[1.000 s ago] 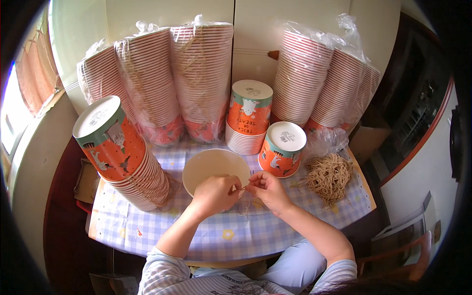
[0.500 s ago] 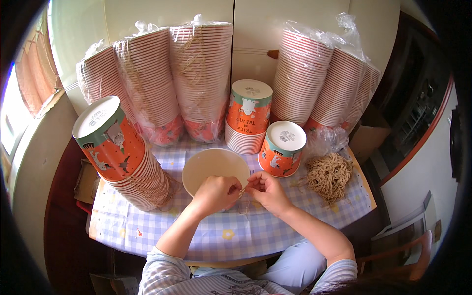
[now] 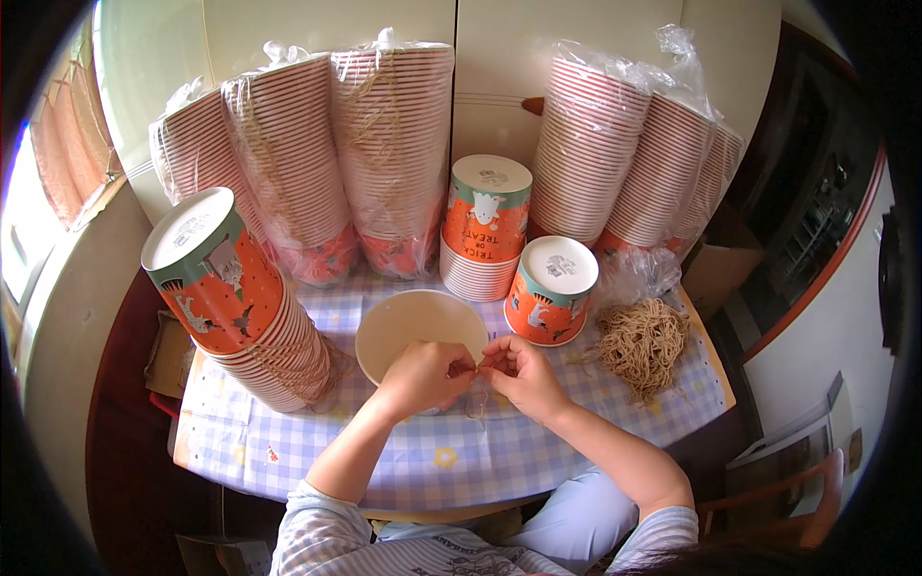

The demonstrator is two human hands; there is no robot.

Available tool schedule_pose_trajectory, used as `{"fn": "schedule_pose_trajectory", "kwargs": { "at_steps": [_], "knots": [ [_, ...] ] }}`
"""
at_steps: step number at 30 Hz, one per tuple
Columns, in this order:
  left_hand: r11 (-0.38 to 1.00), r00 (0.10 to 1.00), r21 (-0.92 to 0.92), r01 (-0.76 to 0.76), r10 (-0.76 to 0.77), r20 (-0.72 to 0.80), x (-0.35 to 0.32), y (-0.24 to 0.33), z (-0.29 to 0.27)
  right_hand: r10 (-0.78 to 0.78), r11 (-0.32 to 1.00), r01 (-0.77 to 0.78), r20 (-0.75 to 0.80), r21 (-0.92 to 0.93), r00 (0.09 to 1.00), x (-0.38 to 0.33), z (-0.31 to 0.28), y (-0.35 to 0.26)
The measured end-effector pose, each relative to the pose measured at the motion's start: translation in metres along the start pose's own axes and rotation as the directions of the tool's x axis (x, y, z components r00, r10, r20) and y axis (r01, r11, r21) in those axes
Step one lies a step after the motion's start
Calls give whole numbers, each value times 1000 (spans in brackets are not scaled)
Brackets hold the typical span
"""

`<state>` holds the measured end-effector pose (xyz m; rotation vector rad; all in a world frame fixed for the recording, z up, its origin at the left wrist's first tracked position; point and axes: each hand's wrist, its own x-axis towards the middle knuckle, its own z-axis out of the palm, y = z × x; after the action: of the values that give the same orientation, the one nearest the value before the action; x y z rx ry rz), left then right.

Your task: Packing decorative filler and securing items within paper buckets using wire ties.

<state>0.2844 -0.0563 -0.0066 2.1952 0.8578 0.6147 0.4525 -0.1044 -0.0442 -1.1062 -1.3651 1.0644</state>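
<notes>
An open paper bucket (image 3: 411,319) rests on the table in front of me, its pale inside facing up toward me. My left hand (image 3: 428,372) is at its near right rim, with thumb and fingers pinched together. Close beside it, my right hand (image 3: 524,380) is pinching too, and the fingertips of both hands nearly meet. A thin beige cord (image 3: 477,409) runs between the fingertips and hangs in a small loop below them. My fingers hide how the cord joins the bucket. To the right lies a tangled pile of beige cords (image 3: 643,344).
A tall stack of orange printed buckets (image 3: 219,278) leans at the left, cords hanging on its side. An upturned bucket (image 3: 547,305) and a short stack (image 3: 488,216) stand behind my hands. Several plastic-wrapped stacks (image 3: 392,144) line the back of the checked tablecloth (image 3: 375,470).
My left fingertips have shifted slightly right, closer to my right fingertips, and the gap between them has narrowed. The buckets and the cord pile have not moved.
</notes>
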Motion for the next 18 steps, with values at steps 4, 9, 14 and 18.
{"fn": "schedule_pose_trajectory", "kwargs": {
  "at_steps": [4,9,14,18],
  "knots": [
    [1000,1000,16,5,-5,-13,1,0,-1,-8,1000,8,1,-12,1000,0,-1,2],
    [999,998,-13,-43,43,-44,1,-1,0,-21,999,21,-1,-35,1000,0,-1,2],
    [994,994,-62,-87,83,-66,1,0,1,-32,998,32,-2,-59,999,0,-1,1],
    [997,1000,-72,-19,18,-14,1,4,-1,-52,995,51,-2,-85,999,0,-2,4]
  ]
}}
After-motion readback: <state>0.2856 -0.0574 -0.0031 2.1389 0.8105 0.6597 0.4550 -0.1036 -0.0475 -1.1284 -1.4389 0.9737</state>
